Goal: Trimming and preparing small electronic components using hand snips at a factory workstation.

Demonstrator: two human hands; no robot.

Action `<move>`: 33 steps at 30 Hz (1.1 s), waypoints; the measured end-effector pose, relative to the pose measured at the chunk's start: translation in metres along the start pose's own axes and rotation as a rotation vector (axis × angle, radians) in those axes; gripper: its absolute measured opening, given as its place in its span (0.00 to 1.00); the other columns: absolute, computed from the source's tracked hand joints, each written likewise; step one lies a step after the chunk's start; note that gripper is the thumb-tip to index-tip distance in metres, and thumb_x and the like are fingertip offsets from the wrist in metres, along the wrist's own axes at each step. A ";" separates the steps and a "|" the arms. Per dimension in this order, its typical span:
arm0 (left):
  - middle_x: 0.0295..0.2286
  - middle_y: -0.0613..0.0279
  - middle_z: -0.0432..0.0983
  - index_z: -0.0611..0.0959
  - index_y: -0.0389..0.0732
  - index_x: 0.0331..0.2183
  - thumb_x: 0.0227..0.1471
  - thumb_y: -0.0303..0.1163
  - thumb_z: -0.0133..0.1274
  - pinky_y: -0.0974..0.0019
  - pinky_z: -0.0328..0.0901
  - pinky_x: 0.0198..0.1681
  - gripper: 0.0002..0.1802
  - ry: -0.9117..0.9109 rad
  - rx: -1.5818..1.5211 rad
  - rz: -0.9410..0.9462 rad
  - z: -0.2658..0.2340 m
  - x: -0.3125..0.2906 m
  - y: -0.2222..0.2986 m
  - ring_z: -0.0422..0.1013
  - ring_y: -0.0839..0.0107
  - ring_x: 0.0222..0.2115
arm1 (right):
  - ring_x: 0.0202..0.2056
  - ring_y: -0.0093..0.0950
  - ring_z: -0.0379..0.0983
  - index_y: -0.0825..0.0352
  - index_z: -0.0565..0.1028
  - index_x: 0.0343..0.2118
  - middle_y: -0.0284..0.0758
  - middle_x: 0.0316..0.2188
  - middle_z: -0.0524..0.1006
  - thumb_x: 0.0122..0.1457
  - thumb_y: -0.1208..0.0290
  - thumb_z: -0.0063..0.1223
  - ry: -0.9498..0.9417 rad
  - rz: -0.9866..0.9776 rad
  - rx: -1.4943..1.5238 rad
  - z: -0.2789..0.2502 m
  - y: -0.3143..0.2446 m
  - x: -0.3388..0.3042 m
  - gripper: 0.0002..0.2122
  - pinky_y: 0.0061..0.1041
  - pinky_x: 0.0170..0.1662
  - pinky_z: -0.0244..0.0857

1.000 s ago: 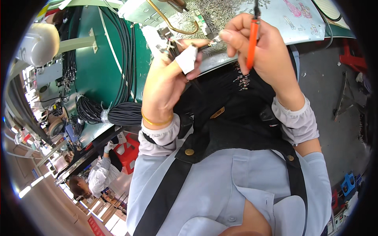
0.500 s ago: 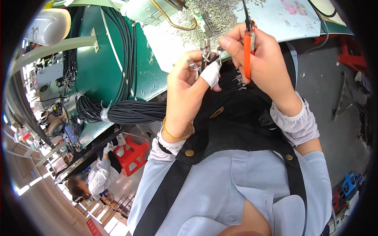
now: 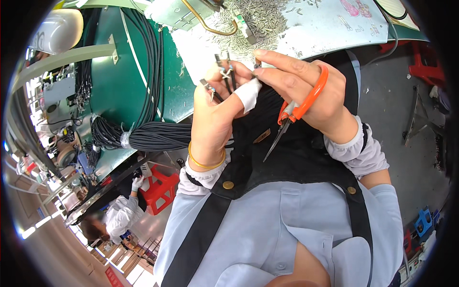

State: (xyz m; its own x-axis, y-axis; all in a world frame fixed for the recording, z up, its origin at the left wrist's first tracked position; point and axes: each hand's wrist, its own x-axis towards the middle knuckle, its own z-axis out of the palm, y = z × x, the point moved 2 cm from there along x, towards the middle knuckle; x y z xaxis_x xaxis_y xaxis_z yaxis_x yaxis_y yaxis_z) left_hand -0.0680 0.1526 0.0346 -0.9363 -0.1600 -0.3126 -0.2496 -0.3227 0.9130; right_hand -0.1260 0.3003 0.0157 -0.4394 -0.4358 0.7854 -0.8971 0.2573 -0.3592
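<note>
Several black cables [image 3: 226, 75] with metal connector ends and small coloured wires stick out between the fingers of my left hand [image 3: 210, 117], which is closed around them. White tape [image 3: 248, 94] wraps its thumb. My right hand [image 3: 311, 103] keeps a pair of orange-handled scissors [image 3: 301, 111] hooked in the palm, blades pointing down toward my apron. Its thumb and fingertips meet at a cable end beside the taped thumb; the exact grip there is partly hidden.
A heap of small metal pieces [image 3: 263, 21] lies on the white work surface [image 3: 315, 36]. A tied bundle of black cable [image 3: 158, 136] rests on the green table [image 3: 114, 86] at left. Beyond are a red stool [image 3: 160, 191] and a co-worker [image 3: 122, 215].
The scissors have swung from pointing up and away to pointing down toward me. My left hand has shifted slightly left, its cable ends fanned apart; my right fingertips have moved left.
</note>
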 end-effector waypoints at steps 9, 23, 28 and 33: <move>0.26 0.65 0.72 0.75 0.33 0.32 0.40 0.15 0.50 0.81 0.61 0.27 0.11 0.149 0.489 0.304 0.007 -0.006 -0.007 0.67 0.83 0.25 | 0.23 0.19 0.71 0.69 0.73 0.27 0.34 0.28 0.76 0.47 0.77 0.53 -0.086 0.724 0.759 0.012 0.012 -0.007 0.04 0.12 0.24 0.61; 0.21 0.68 0.65 0.73 0.32 0.31 0.43 0.19 0.50 0.80 0.44 0.14 0.08 0.246 0.108 0.152 0.009 -0.010 -0.004 0.54 0.86 0.14 | 0.10 0.27 0.62 0.70 0.66 0.16 0.36 0.11 0.68 0.45 0.67 0.59 -0.551 0.640 0.367 0.000 0.000 -0.013 0.14 0.22 0.16 0.54; 0.23 0.69 0.70 0.75 0.35 0.31 0.43 0.21 0.52 0.84 0.52 0.19 0.08 0.224 0.108 0.156 0.008 -0.012 -0.004 0.61 0.87 0.19 | 0.10 0.32 0.60 0.70 0.64 0.14 0.38 0.07 0.61 0.42 0.64 0.61 -0.552 0.691 0.360 0.001 -0.005 -0.011 0.17 0.24 0.15 0.53; 0.22 0.69 0.69 0.75 0.35 0.31 0.42 0.21 0.52 0.84 0.50 0.17 0.08 0.256 0.148 0.144 0.007 -0.009 -0.002 0.60 0.87 0.17 | 0.10 0.31 0.62 0.68 0.65 0.14 0.35 0.08 0.65 0.46 0.60 0.56 -0.569 0.707 0.388 0.005 -0.004 -0.016 0.18 0.24 0.15 0.55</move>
State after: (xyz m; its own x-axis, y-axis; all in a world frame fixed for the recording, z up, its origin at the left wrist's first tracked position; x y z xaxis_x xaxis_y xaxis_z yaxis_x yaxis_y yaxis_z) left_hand -0.0604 0.1613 0.0376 -0.8765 -0.4299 -0.2166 -0.1701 -0.1442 0.9748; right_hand -0.1159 0.3022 0.0022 -0.7452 -0.6668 0.0027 -0.3272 0.3622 -0.8728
